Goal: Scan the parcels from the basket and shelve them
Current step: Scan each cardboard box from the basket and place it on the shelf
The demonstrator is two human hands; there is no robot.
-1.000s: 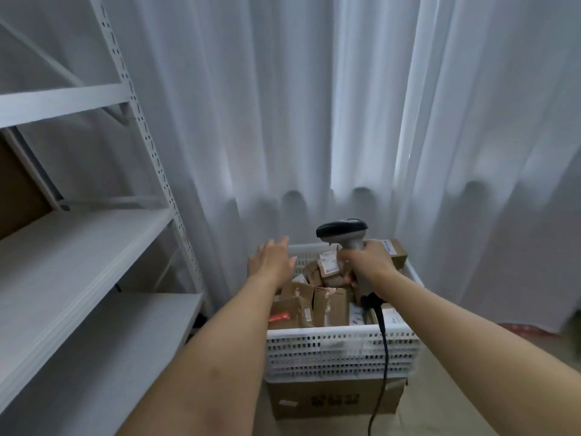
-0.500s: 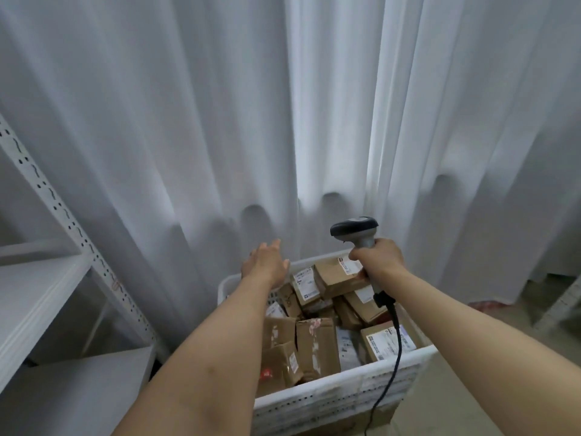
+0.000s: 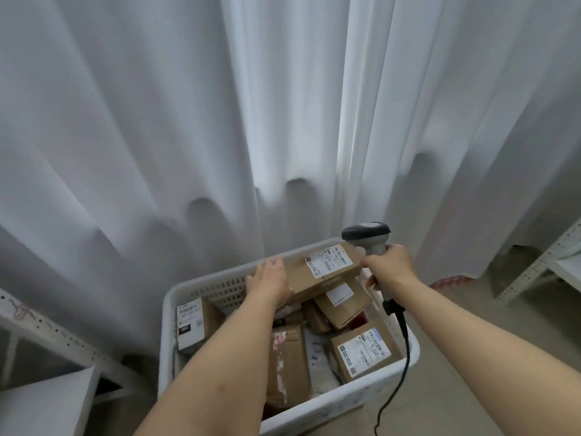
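The top parcel (image 3: pixel 323 272), a brown carton with a white label facing up, lies at the far end of the white basket (image 3: pixel 195 291), propped on the other cartons heaped under it. My left hand (image 3: pixel 268 278) rests against its near left edge, fingers (image 3: pixel 276 262) stretched out and apart, not yet curled round anything. My right hand (image 3: pixel 390 269) is clamped on the grip of the scanner (image 3: pixel 366 237), whose head hangs just past the parcel's right corner and, as far as I can tell, points away over the basket's far rim, not down at the label.

Around it, the basket is full: a labelled box (image 3: pixel 364 354) near my right forearm, another box standing on end (image 3: pixel 190 322) against the left wall, a long taped carton (image 3: pixel 287 366) in the middle. The scanner cable (image 3: pixel 404 347) trails over the right rim.

I judge the risks are these. The parcel sits tilted on a loose pile, so a one-handed pull from its edge could tip it, or slide its neighbours into the gap. If I lift it with the label turned away, the scan will miss. The cable could snag on the rim or a carton corner when I swing toward the shelf (image 3: pixel 47 401) at my lower left.
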